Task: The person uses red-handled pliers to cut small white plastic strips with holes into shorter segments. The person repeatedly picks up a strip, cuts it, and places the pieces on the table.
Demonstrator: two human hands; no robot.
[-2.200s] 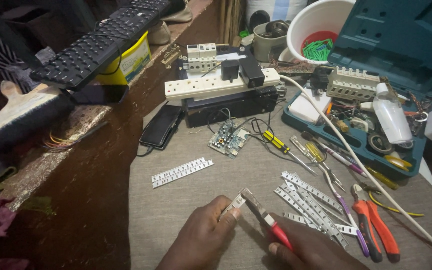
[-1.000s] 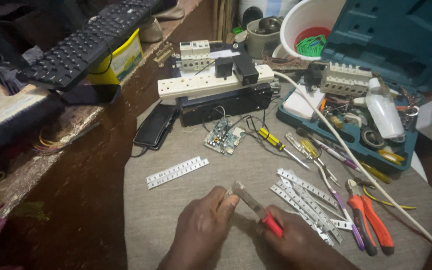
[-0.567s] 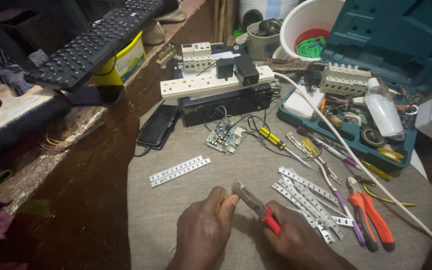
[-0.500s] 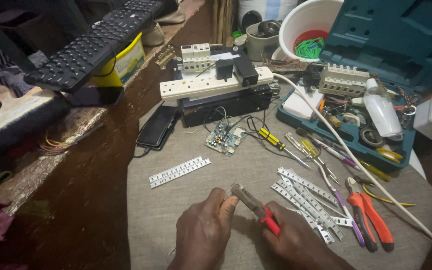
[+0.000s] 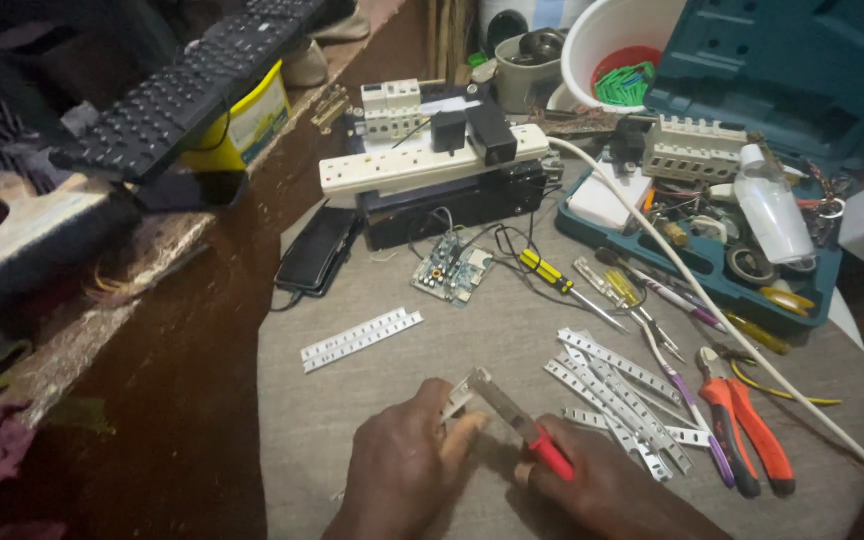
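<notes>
My left hand (image 5: 404, 462) pinches a short white strip piece (image 5: 457, 400) near the front of the grey cloth-covered table (image 5: 352, 420). My right hand (image 5: 602, 490) grips red-handled pliers (image 5: 517, 423), and their metal jaws meet the strip's end. To the right of my hands lies a pile of several white perforated strips (image 5: 617, 395). Two more strips (image 5: 362, 338) lie side by side to the left.
Orange-handled pliers (image 5: 747, 430), a purple pen and screwdrivers (image 5: 562, 280) lie right of the pile. A small circuit board (image 5: 450, 272), a white power strip (image 5: 432, 165), a black phone (image 5: 317, 250), a teal toolbox (image 5: 752, 140), a white bucket (image 5: 612, 60) and a long white cable (image 5: 722, 310) stand behind. A keyboard (image 5: 192, 85) sits far left.
The strip piece and the pliers have come together between my hands. The view has shifted slightly; my hands stay in about the same spot.
</notes>
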